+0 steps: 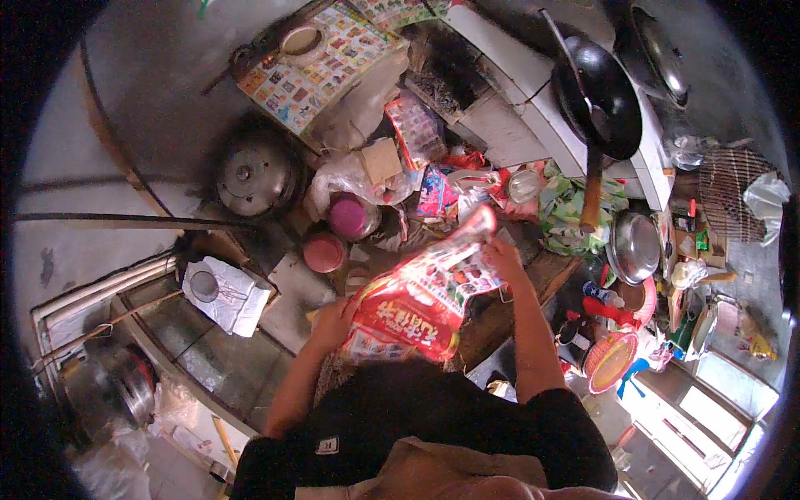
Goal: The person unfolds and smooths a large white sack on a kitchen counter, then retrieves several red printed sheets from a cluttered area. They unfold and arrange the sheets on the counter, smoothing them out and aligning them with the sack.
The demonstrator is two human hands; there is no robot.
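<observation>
A glossy red printed advertising leaflet [415, 312] is spread between my hands in front of my body. Its lower left edge is gripped by my left hand [332, 324], and my right hand [502, 259] holds its upper right side. The sheet is creased, with its far end curled upward. Just beyond it stand a pink-lidded container [324, 252] and a jar with a purple lid [348, 216]. Plastic bags, a brown cardboard piece [382, 160] and another printed leaflet [417, 130] lie in a cluttered heap farther away.
A black wok [615, 94] with a metal ladle sits on the tiled stove at upper right. Near it are a steel basin [635, 247] and a pink basket [609, 362]. On the left are a round metal lid [253, 178] and a strainer [204, 286] on white paper.
</observation>
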